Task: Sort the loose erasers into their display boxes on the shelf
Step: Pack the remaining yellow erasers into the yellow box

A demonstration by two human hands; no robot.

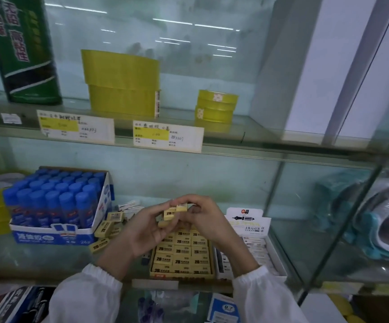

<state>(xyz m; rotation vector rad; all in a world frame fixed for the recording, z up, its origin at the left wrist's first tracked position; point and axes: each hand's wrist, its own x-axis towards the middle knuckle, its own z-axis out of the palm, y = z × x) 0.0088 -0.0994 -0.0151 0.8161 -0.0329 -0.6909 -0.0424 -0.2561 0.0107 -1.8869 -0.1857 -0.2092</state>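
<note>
Glass shelf point(37, 259), yellow display box point(179, 275) at front — just above it, left hand point(146, 231) and right hand point(209, 222) pinching yellow erasers point(170, 213) (light, firm, probably grippy); best taken by long sides.

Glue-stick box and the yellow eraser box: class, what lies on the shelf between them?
Head view: several loose yellow erasers lie scattered between the glue-stick box and the yellow eraser box.

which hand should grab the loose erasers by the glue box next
Left, probably: the left hand is nearer the loose erasers; the right hand would have to cross over.
</note>
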